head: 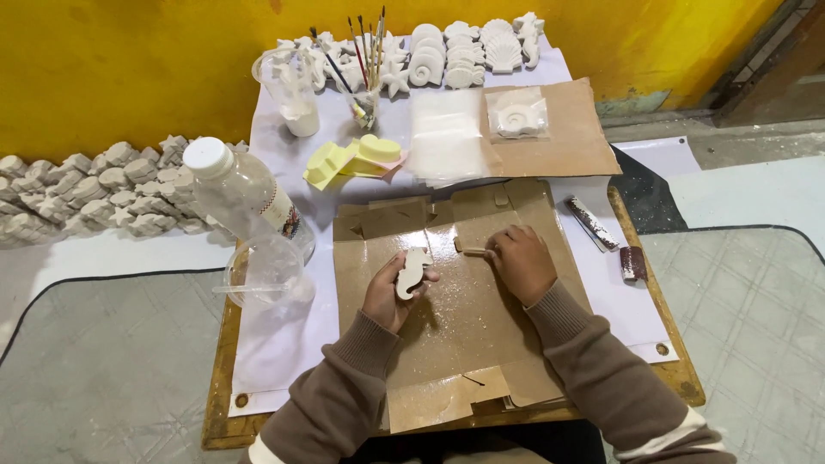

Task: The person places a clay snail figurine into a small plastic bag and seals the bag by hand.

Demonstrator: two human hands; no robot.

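A clear plastic bottle [245,199] with a white cap lies tilted up-left of the left grip, its white label [281,214] edged red. Beyond the right grip, a clear packet [516,114] encloses a white shell casting.

A yellow wall [129,69] rises behind the low wooden table [679,378] on grey floor [103,369].
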